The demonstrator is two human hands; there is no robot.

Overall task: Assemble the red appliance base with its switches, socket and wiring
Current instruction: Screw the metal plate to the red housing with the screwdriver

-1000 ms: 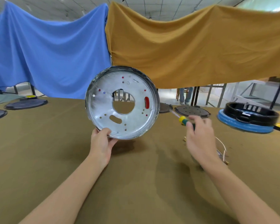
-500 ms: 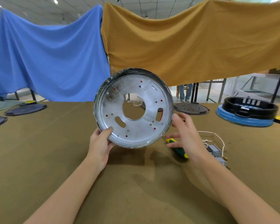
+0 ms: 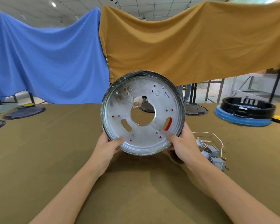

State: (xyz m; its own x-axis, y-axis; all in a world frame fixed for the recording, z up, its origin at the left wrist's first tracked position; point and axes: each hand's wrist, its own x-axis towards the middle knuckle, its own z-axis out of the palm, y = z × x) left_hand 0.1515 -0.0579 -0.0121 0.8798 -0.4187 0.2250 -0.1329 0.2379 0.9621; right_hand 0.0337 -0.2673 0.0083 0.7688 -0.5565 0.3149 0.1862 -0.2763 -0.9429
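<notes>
From the head view, both hands hold the round appliance base (image 3: 142, 113) upright above the olive-covered desk (image 3: 55, 151), its silvery metal underside facing the camera and red showing through its slots and small holes; the left hand (image 3: 107, 147) grips the lower left rim with the thumb laid on the plate, and the right hand (image 3: 182, 143) grips the lower right rim the same way, fingers curled behind the edge; the grey switches (image 3: 212, 153) and their white wiring (image 3: 217, 138) lie on the desk just right of the right wrist, not yet fitted. The hold sits only on the bottom arc, so the base could tip forward or slip if either thumb eases; the rim seems wrapped in crinkled film, which may slide under the fingers; setting the base down blindly could, I judge, trap or crush the loose wiring beside it; the stamped edges of the central opening might nick a finger or a wire fed through.
</notes>
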